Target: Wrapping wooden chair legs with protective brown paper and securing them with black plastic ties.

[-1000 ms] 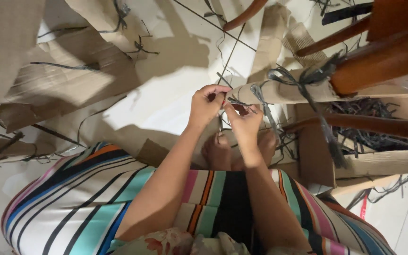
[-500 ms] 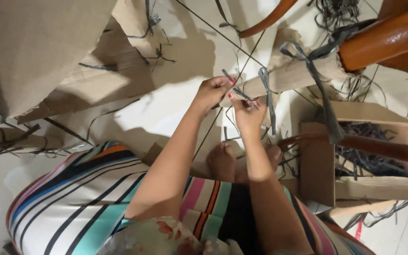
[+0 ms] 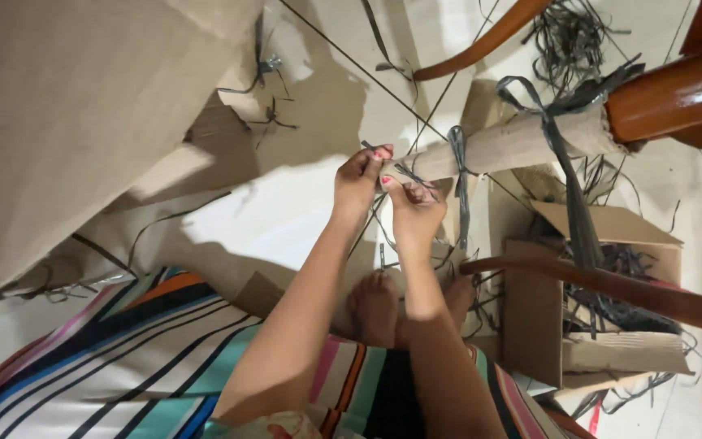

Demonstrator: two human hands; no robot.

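Fingers of both hands pinch a thin grey strip (image 3: 404, 172) at the near end of a rolled cardboard tube (image 3: 513, 144): the left hand (image 3: 359, 180) grips one end, the right hand (image 3: 414, 213) the other, close together above the tiled floor (image 3: 286, 203). The tube juts from a wooden chair leg (image 3: 676, 93) and already carries two tied grey bands. Doing this well likely means keeping both ends taut and cinching the knot snug against the cardboard so it cannot slide off the end.
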